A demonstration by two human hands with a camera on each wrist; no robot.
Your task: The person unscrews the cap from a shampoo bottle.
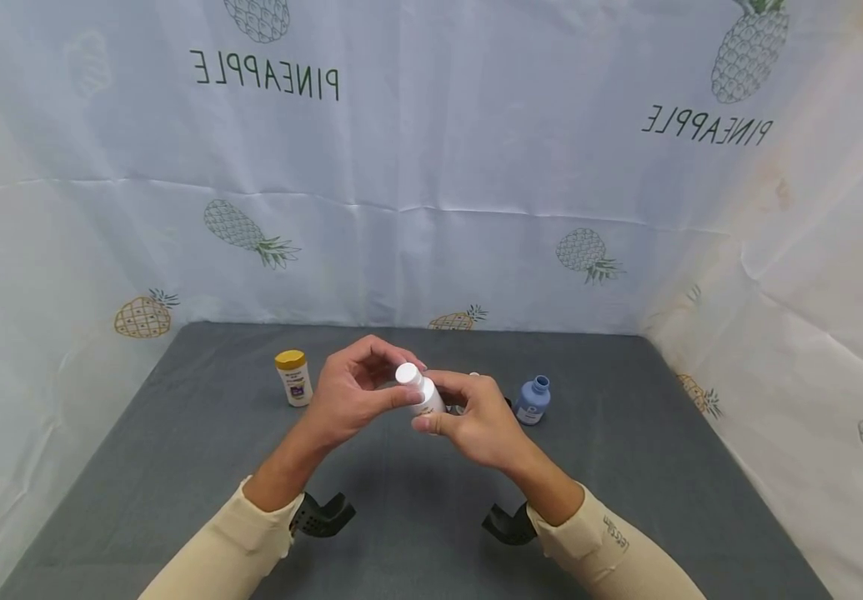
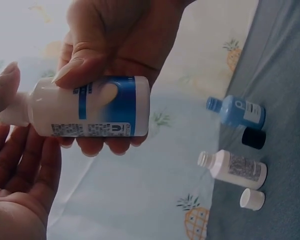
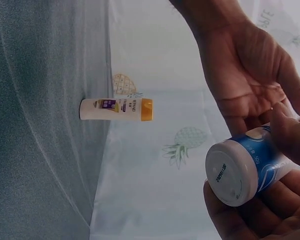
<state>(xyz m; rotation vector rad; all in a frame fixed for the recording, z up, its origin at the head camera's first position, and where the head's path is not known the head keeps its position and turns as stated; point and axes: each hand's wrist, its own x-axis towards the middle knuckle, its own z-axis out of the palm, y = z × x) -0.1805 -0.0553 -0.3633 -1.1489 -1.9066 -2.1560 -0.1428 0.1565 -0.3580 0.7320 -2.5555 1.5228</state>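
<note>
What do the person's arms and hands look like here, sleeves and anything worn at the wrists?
Both arms wear long cream sleeves ending at the wrists; the right sleeve carries small dark lettering near its cuff. A black perforated mount sits under each wrist, left mount and right mount. The left hand and right hand are bare, no gloves.

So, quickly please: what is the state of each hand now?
Left hand: fingers pinch the white cap.
Right hand: holding the white and blue bottle.

Four bottles, two loose caps, two hands.
</note>
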